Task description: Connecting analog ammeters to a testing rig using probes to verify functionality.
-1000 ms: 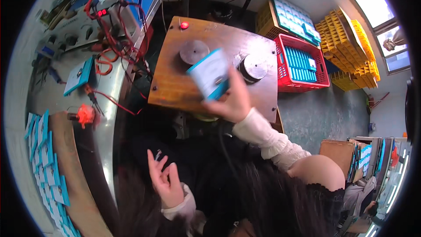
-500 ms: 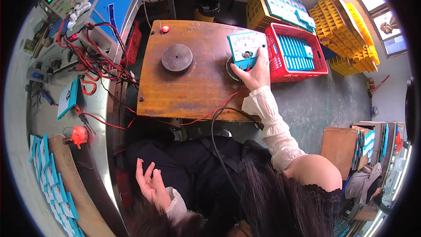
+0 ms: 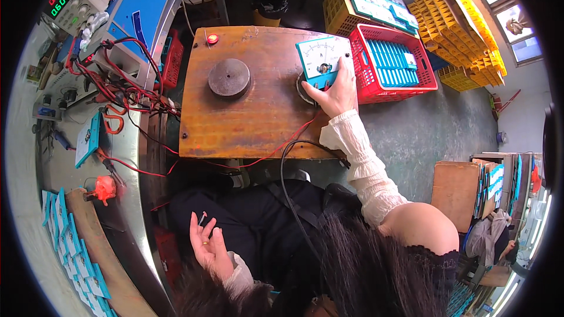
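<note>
On the right part of the wooden board, a teal and white analog panel meter [image 3: 322, 57] stands tilted, its dial turned up toward me. My right hand [image 3: 339, 94] grips it, thumb at the lower left and fingers along the right side. Beneath the meter, a dark round base [image 3: 301, 89] shows only in part. My left hand [image 3: 210, 249] hovers above my lap, fingers curled. Between its fingertips is a small, thin, pin-like piece [image 3: 202, 218], too small to name surely.
The wooden board [image 3: 258, 123] carries a dark metal disc [image 3: 229, 78] and a red-lit button [image 3: 212, 39]. A red crate [image 3: 367, 91] of teal meters adjoins it. Left are tangled red and black leads [image 3: 120, 91], a power supply [image 3: 76, 0] and another meter [image 3: 88, 139]. A black cable [image 3: 284, 176] crosses my lap.
My left hand has turned slightly, and the pin-like piece now shows in its fingers. The right hand still holds the meter, whose dial now faces me more fully. The whole view has shifted a little.
</note>
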`<state>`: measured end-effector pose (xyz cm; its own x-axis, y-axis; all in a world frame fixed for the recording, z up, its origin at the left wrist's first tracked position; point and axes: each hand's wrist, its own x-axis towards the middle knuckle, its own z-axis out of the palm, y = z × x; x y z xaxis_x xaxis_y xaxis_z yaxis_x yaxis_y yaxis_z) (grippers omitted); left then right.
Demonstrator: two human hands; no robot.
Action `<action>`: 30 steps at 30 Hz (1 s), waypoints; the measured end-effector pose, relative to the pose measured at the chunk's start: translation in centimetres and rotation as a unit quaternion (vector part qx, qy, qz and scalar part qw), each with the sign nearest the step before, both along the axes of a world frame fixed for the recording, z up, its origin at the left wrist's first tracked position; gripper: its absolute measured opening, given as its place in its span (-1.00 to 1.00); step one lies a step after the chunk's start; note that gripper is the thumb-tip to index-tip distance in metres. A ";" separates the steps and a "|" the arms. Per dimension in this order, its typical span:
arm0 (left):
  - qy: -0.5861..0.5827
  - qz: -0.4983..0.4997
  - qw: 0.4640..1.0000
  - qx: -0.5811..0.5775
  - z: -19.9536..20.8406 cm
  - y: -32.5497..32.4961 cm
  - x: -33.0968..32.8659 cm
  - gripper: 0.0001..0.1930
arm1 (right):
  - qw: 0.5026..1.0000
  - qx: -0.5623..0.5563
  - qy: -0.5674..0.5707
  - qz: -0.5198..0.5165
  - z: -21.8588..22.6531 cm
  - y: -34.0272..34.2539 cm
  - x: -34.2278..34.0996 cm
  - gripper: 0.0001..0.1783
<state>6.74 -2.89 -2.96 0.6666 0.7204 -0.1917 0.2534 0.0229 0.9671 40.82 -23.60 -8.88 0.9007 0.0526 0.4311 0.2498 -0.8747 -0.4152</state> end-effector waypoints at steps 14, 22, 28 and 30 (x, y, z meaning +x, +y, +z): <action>0.003 0.029 0.998 -0.054 0.4 -0.4 0.5 -0.42 | 0.999 0.018 0.049 0.004 0.7 0.2 -0.1 0.20; 0.002 0.005 1.000 -0.022 0.0 0.2 -0.2 -0.44 | 1.000 -0.008 0.024 0.013 0.8 0.0 0.1 0.24; 0.002 -0.002 1.000 0.004 -0.3 0.4 -1.0 -0.45 | 0.999 -0.016 0.044 0.006 1.0 0.4 0.1 0.27; 0.002 0.002 1.000 0.003 -0.3 0.3 -1.1 -0.45 | 0.999 -0.017 0.048 0.005 1.0 0.4 0.1 0.28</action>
<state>5.63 -2.54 -3.23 0.6623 0.7248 -0.1898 0.2579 0.0173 0.9660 40.93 -23.15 -7.85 0.9369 0.0756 0.3414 0.2198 -0.8867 -0.4067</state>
